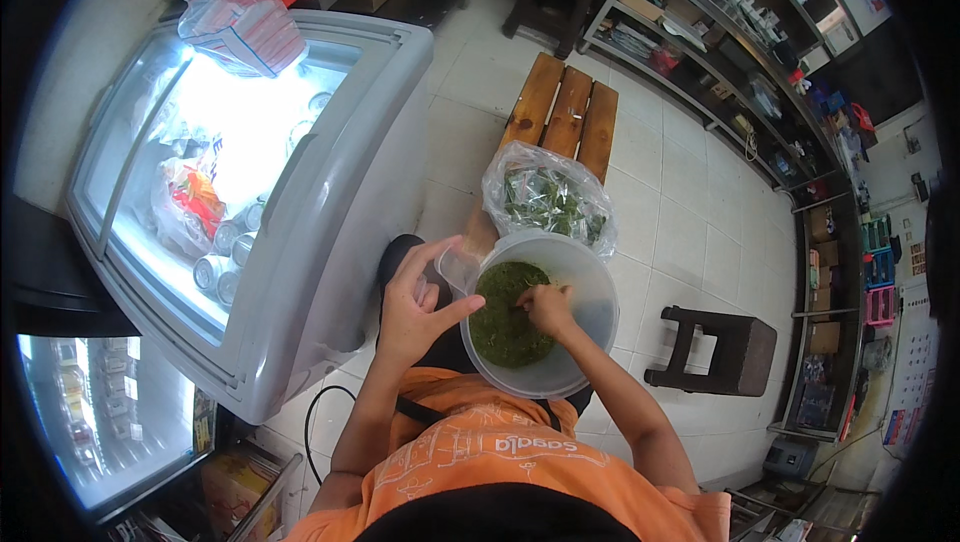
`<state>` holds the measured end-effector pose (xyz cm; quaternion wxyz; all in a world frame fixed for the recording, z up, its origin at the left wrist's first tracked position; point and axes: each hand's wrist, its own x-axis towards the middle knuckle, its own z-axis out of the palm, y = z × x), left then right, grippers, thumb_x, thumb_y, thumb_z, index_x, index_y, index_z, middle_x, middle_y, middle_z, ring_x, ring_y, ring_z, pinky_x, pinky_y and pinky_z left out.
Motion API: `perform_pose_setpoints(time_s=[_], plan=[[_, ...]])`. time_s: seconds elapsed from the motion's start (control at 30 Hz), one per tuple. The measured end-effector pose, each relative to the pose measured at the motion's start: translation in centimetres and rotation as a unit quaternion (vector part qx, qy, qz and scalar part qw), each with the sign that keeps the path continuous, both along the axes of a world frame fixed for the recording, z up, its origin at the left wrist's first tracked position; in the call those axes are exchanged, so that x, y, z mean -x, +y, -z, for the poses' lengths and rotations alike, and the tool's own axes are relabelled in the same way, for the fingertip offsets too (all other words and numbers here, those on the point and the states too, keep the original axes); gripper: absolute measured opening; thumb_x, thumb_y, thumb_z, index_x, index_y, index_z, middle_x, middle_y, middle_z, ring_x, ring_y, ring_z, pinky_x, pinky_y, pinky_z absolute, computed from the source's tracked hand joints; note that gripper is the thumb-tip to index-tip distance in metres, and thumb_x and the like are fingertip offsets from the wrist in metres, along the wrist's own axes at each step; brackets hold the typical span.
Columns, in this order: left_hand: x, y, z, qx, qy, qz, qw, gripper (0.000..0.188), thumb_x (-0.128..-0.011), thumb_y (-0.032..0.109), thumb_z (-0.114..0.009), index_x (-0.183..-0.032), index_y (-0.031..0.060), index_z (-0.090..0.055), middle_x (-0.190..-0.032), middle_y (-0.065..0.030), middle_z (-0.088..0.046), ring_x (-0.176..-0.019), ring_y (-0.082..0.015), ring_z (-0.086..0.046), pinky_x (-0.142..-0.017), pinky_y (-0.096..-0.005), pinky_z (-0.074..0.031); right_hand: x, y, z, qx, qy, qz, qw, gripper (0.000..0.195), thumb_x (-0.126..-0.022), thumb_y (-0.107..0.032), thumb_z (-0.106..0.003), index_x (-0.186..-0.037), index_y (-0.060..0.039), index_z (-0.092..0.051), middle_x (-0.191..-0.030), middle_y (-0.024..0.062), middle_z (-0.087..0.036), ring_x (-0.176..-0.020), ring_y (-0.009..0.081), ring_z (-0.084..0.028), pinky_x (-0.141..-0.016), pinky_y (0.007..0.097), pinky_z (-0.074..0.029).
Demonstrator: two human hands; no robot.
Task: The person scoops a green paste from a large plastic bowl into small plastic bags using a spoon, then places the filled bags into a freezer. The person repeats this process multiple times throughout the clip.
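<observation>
A translucent plastic bucket (596, 317) sits in front of me, close to my lap. Wet, finely chopped green matter (510, 324) covers its bottom. My right hand (547, 308) reaches inside, fingers curled down at the green surface; whether they grip something there is hidden. At the bucket's left rim, my left hand (420, 302) holds a clear plastic container (456, 270), perhaps a cup, between thumb and fingers. Just beyond the bucket, a clear plastic bag (551, 193) of green leaves lies on a slatted wooden bench (568, 103).
To the left stands a lit chest freezer (352, 189) with cans and bags inside, and a plastic bag (240, 24) on top. A dark stool (724, 351) lies on the tiled floor at right. Loaded metal shelves (697, 47) line the far right wall.
</observation>
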<state>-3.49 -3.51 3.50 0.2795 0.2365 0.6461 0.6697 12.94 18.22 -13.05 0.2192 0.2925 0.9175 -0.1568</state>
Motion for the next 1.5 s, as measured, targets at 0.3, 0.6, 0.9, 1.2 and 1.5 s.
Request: perform_pose_setpoints(time_s=[0.3,0.6,0.9,1.2,1.5], plan=[[-1.8,2.6,1.2,0.043,0.006,0.088,0.995,0.068,-0.073,0.015,-0.090,-0.133,0.0064,-0.060,-0.120,-0.0029,-0.069,-0.062,0.0005,-0.034,-0.053,-0.0169,-0.031,-4.1,0.1,-18.0,0.008,0.279,0.112,0.954,0.016,-0.090,-0.007,-0.068,-0.100,-0.0149,-0.078,-0.094,0.0026,-0.072,-0.084,0.0199,-0.064,-0.088,0.0397,-0.028],[-4.8,5.2,0.6,0.100,0.131,0.158,0.974,0.063,-0.070,0.016,-0.092,-0.126,0.0074,-0.065,-0.112,-0.0036,-0.071,-0.061,-0.0031,-0.036,-0.054,-0.0214,-0.034,-4.7,-2.3,-25.0,-0.113,0.429,-0.003,0.896,0.033,-0.082,0.006,-0.064,-0.105,-0.0151,-0.075,-0.094,-0.0027,-0.070,-0.089,0.0166,-0.061,-0.091,0.0417,-0.026],[-5.2,5.5,-0.1,0.081,0.114,0.154,0.978,0.057,-0.073,0.016,-0.090,-0.122,0.0029,-0.063,-0.115,-0.0104,-0.071,-0.104,-0.0181,-0.068,-0.092,-0.0304,-0.051,-5.6,-3.6,-22.7,-0.156,0.396,0.095,0.900,0.023,-0.082,-0.003,-0.072,-0.102,-0.0148,-0.076,-0.094,-0.0008,-0.072,-0.096,0.0185,-0.063,-0.095,0.0432,-0.026],[-6.2,6.3,1.7,-0.160,-0.141,0.161,0.964,0.021,-0.093,0.005,-0.072,-0.112,0.0018,-0.064,-0.107,-0.0078,-0.072,-0.095,-0.0089,-0.065,-0.079,-0.0220,-0.051,-3.9,-5.9,-19.6,0.043,0.504,0.119,0.855,0.009,-0.083,-0.006,-0.075,-0.090,-0.0019,-0.072,-0.084,0.0095,-0.070,-0.077,0.0254,-0.065,-0.079,0.0331,-0.039],[-4.6,5.4,1.2,-0.070,-0.016,0.150,0.986,0.011,-0.092,0.006,-0.071,-0.098,-0.0033,-0.073,-0.092,-0.0080,-0.076,-0.084,-0.0097,-0.069,-0.077,-0.0248,-0.053,-3.8,-5.9,-20.2,-0.001,0.526,0.077,0.847,0.007,-0.083,-0.001,-0.075,-0.087,-0.0058,-0.071,-0.081,0.0057,-0.067,-0.077,0.0220,-0.062,-0.082,0.0338,-0.037]])
